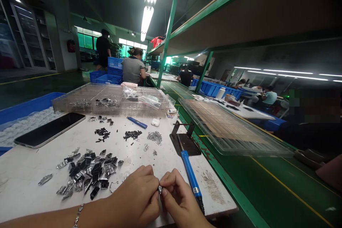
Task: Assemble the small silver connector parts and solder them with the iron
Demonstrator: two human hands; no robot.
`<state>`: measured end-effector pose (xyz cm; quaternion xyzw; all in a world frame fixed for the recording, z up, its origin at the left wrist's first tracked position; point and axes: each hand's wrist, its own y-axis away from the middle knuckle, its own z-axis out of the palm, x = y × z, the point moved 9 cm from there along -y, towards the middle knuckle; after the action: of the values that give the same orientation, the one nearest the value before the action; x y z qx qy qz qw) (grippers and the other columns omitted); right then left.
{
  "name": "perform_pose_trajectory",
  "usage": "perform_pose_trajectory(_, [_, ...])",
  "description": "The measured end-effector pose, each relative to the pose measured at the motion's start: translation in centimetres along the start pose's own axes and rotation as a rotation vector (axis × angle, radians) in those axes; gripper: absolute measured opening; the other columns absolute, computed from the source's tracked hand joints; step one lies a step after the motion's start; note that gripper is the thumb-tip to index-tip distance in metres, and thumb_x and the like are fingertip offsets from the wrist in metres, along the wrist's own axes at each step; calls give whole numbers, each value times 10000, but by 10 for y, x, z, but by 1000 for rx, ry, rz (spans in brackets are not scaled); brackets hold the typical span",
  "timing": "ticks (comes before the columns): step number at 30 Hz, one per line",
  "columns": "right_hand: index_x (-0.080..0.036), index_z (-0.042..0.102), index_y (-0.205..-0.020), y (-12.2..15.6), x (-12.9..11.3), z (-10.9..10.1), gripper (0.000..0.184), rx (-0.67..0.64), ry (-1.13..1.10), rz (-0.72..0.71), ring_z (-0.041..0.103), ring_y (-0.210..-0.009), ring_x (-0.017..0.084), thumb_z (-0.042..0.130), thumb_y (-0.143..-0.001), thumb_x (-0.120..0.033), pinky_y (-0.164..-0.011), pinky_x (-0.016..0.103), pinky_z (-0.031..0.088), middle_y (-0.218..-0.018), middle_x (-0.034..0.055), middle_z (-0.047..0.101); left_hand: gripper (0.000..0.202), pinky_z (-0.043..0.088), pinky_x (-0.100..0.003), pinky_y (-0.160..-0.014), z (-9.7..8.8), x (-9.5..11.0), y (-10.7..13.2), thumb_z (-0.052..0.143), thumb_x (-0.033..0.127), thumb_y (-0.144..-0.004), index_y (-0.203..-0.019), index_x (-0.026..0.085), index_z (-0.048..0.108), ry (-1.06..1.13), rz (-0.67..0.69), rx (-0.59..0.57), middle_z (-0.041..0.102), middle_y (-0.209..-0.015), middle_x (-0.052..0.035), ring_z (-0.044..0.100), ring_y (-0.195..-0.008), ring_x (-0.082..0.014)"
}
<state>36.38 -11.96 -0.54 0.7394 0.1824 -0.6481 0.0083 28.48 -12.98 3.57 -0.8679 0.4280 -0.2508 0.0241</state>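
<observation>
My left hand (139, 192) and my right hand (177, 197) meet at the front edge of the white table. Between their fingertips they pinch a small shiny metal part (160, 188), mostly covered by the fingers. Left of my left hand lies a heap of black and silver parts (88, 171). A bent wire piece (113, 186) rests beside my left wrist. Just right of my right hand, a blue soldering iron (191, 172) leans with its tip on a black metal stand (184, 140).
Small piles of black pieces (133, 134) and tiny springs (154, 137) lie farther back, near a blue pen-like tool (136, 122). A phone (50, 130) lies at left. A clear divided tray (112, 98) stands behind. Another clear tray (229, 128) lies at right. Several people sit beyond.
</observation>
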Motion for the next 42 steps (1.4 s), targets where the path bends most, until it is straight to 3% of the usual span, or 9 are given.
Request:
perform_pose_trajectory(9, [-198, 471, -830, 0, -1, 1, 351, -18, 58, -1, 481, -765, 177, 483, -865, -548, -714, 314, 401, -808, 35, 492, 183, 410, -342, -697, 6, -1, 0, 353, 78, -825, -722, 167, 475, -32, 4, -30, 564, -700, -70, 475, -731, -214])
perform_pose_trajectory(18, [-202, 485, -870, 2, -2, 1, 274, -37, 29, -28, 488, -782, 167, 493, -892, -475, -734, 302, 402, -836, 30, 504, 160, 402, -342, -706, -7, 1, 1, 344, 124, -827, -703, 187, 423, 107, 28, 66, 530, -709, -54, 440, -726, -199])
perform_pose_trajectory(42, [-201, 509, -873, 2, 0, 0, 284, -9, 25, -12, 495, -759, 163, 510, -878, -485, -706, 284, 405, -820, 27, 520, 148, 410, -371, -763, -4, -1, 1, 345, 114, -829, -743, 174, 449, 187, 28, 45, 537, -771, -67, 445, -793, -212])
